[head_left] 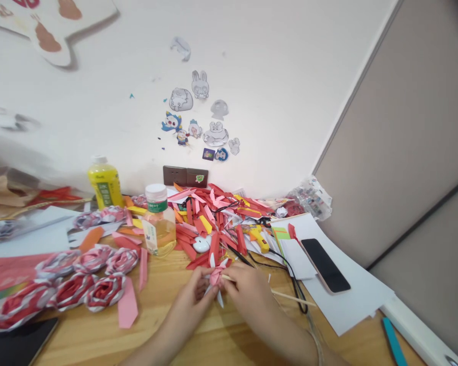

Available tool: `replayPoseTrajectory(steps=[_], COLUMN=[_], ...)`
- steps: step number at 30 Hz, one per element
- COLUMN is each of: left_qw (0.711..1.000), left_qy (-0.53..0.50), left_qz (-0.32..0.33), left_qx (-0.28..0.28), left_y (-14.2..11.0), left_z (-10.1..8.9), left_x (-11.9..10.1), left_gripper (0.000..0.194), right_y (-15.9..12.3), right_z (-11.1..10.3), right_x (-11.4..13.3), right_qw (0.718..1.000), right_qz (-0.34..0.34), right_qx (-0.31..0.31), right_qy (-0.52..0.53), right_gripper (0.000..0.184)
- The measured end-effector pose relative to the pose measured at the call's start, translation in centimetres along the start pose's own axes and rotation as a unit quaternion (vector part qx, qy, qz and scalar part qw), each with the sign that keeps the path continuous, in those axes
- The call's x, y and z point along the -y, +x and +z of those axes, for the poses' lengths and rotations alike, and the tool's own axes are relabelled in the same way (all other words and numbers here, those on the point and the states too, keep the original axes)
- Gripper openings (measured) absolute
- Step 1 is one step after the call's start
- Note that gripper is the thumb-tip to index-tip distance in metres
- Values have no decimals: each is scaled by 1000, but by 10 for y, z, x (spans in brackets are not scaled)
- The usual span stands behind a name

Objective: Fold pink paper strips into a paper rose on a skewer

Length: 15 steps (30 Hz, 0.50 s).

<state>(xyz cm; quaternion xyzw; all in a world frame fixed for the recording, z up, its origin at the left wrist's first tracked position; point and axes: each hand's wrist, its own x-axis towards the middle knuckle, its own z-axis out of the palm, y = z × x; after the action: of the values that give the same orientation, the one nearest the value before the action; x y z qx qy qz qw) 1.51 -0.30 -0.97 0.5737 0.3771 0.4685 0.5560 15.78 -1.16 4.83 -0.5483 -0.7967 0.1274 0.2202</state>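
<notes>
One wooden table [107, 338] carries a broad heap of paper strips [239, 241], mostly red and pink, against the wall, with striped paper flowers [105, 292] to the left and a yellow glue gun [260, 240] at the heap's right side. Near the front edge of the heap, the right hand [252, 292] grips a thin stick [228, 278] between thumb and finger, while the left hand [197, 295] pinches a small pink folded paper [215, 275] by its left side. The paper sits between the two hands, white points sticking out around it. The step in hand looks like shaping or pressing the folds with the stick; the next move calls for a light, steady pinch and small stick movements that spare the creases.
</notes>
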Motion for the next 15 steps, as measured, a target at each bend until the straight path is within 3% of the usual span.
replayPoseTrajectory(steps=[15], left_qw=[999], left_qy=[25], left_qz=[20], left_qx=[14], left_y=[-2], left_z=[0], left_x=[2], left_gripper=[17], right_y=[1], right_z=[2], right_x=[-3], right_qw=[1000], right_qz=[8], right_qx=[-4], right_qy=[-28], right_gripper=[11])
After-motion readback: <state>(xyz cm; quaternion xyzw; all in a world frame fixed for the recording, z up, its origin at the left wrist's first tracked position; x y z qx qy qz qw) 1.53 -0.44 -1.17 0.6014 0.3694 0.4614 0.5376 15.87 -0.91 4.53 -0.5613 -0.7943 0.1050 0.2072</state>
